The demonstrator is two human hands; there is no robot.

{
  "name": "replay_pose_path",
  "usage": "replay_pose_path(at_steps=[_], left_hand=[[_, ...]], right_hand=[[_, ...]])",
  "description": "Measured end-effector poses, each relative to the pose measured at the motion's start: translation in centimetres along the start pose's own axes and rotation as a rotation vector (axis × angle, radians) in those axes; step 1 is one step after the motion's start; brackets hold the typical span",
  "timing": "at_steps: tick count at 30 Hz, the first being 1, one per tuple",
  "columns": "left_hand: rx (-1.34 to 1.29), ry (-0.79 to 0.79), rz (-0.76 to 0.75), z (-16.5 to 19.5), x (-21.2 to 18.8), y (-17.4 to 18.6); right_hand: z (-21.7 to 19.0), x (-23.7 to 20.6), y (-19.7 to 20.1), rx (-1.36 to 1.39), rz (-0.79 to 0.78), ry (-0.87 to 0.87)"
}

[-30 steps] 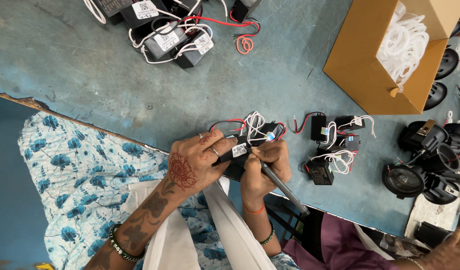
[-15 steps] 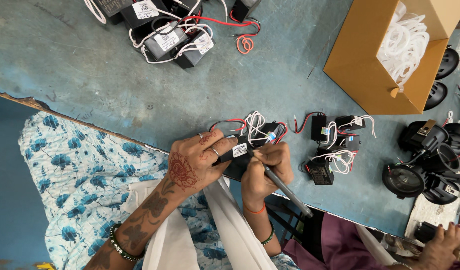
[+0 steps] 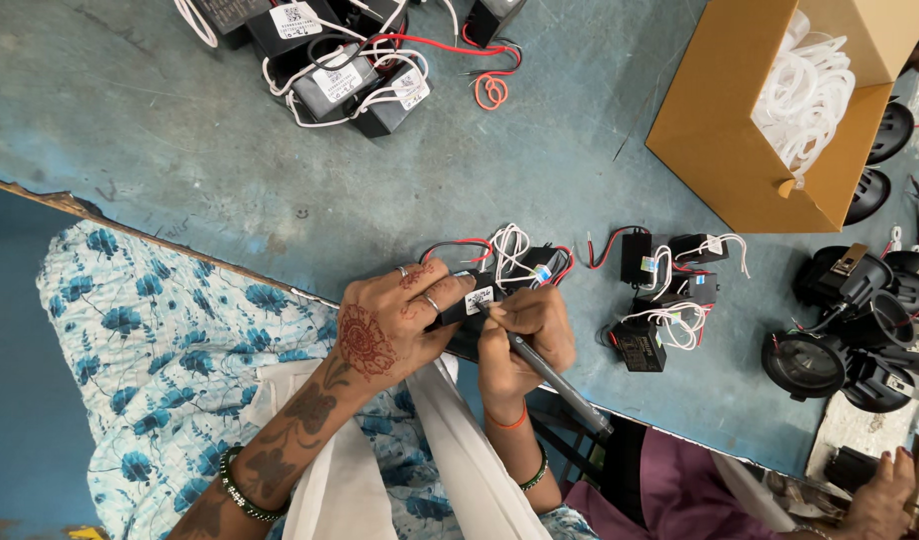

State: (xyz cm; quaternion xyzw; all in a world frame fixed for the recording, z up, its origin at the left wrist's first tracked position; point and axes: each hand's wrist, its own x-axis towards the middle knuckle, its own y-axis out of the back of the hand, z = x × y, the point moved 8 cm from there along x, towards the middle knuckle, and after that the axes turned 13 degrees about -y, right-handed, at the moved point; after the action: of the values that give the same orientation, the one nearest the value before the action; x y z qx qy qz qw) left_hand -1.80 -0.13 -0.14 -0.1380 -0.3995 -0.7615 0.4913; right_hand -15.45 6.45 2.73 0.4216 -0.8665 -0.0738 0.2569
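A small black driver box is marked at the tabletop edge
The driver box is gripped by the left hand; a pen is held in the right hand, tip on the box's white label.

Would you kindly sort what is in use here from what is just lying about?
In use:
- left hand steadying a small black box
- right hand holding a pen, tip on the box's white label

Lying about:
- cardboard box of white rings
- black round housings
- pile of wired boxes

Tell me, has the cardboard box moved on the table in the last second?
No. The cardboard box sits at the same spot by the black round housings on the blue table.
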Motion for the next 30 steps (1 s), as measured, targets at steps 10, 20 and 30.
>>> replay_pose_path(at_steps=[10,20,30], left_hand=[[0.012,-0.004,0.018,0.1,0.0,0.1],[0.019,0.009,0.01,0.0,-0.1,0.0],[0.002,0.004,0.038,0.1,0.1,0.4]], right_hand=[[-0.2,0.1,-0.3,-0.009,-0.022,0.007],[0.1,0.1,-0.3,0.016,-0.031,-0.003],[1.5,-1.2,1.2,0.326,0.137,0.016]])
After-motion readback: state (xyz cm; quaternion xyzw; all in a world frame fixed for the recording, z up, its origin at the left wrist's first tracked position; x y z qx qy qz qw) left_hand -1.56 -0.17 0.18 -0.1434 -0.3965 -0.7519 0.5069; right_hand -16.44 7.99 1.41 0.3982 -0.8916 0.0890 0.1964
